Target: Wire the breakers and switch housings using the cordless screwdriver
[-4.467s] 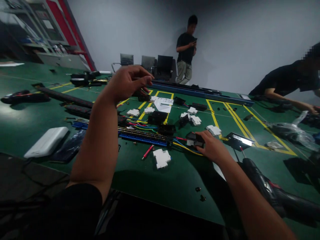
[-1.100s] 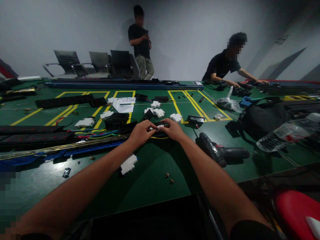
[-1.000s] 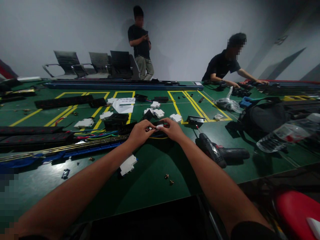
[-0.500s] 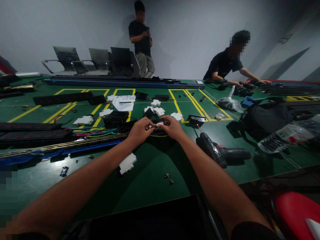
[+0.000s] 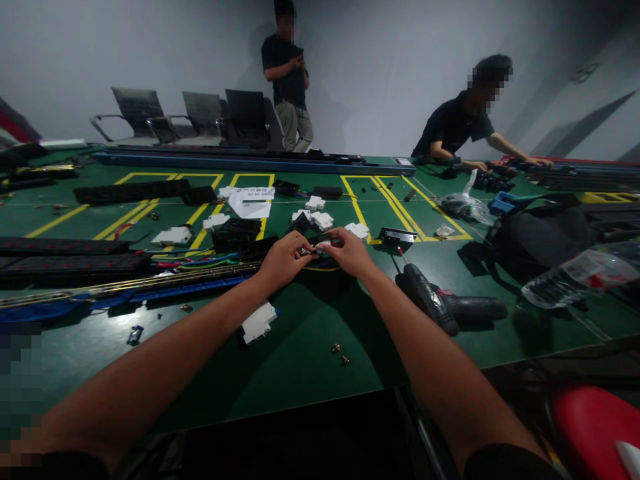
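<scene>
My left hand (image 5: 285, 259) and my right hand (image 5: 354, 253) meet at the middle of the bench, fingertips nearly touching. Between them is a small black housing (image 5: 321, 238) with a whitish part in it, mostly covered by the fingers. Both hands are closed, thumbs and fingers pinched on this piece. A yellow wire runs just below. Beyond the hands lie several white circuit breakers (image 5: 321, 220); another breaker (image 5: 260, 323) rests near my left forearm. A black cordless screwdriver (image 5: 447, 303) lies to the right of my right hand, its bit toward a black bracket (image 5: 397, 237).
On the left are black socket strips (image 5: 65, 267), coloured wires and a blue rail (image 5: 165, 292) with brass rods. Loose screws (image 5: 345, 360) lie in front. A plastic bottle (image 5: 575, 277) and black bag (image 5: 545, 233) are on the right. Two people (image 5: 463, 123) are across the green table (image 5: 310, 373).
The view has shifted slightly, so most things sit a little further right. My hands stay together on the black housing, with fingers slightly repositioned.
</scene>
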Available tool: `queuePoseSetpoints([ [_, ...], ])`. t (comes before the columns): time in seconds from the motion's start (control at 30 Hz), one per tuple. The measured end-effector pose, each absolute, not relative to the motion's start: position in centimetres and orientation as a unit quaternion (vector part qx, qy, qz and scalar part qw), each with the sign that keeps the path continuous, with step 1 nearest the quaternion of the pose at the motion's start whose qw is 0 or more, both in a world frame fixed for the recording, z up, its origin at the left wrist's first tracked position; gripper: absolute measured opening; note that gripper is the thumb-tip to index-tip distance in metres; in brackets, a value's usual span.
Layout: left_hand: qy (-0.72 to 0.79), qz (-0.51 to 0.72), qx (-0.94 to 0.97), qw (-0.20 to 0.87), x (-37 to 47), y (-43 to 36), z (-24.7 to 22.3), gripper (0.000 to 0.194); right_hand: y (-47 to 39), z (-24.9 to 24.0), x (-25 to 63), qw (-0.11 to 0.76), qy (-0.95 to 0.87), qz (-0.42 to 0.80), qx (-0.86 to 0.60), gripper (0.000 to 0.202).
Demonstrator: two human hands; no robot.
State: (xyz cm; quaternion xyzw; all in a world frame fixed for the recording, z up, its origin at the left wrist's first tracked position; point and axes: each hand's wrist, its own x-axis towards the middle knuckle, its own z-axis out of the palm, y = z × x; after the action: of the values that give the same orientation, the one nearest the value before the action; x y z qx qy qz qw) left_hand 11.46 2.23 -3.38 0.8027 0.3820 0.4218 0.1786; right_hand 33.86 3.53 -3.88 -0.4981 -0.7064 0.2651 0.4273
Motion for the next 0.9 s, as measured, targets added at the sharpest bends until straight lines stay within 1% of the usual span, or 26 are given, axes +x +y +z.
queuePoseSetpoints([
  [0.23,0.382,0.428,0.8,0.174,11.47,2.19,-3.45,0.008,3.43,-3.76,33.75,0.429,-0.705,0.257,-0.503,0.043],
  [0.43,0.378,0.422,0.811,0.146,11.35,2.19,-3.36,0.011,3.23,-3.62,33.8,0.434,-0.706,0.258,-0.497,0.04],
  [0.73,0.407,0.419,0.799,0.141,11.63,1.97,-3.16,0.008,3.13,-3.63,33.73,0.427,-0.699,0.276,-0.502,0.042],
  [0.9,0.415,0.423,0.793,0.142,11.62,1.74,-3.09,0.011,3.0,-3.41,33.85,0.423,-0.7,0.272,-0.507,0.041],
])
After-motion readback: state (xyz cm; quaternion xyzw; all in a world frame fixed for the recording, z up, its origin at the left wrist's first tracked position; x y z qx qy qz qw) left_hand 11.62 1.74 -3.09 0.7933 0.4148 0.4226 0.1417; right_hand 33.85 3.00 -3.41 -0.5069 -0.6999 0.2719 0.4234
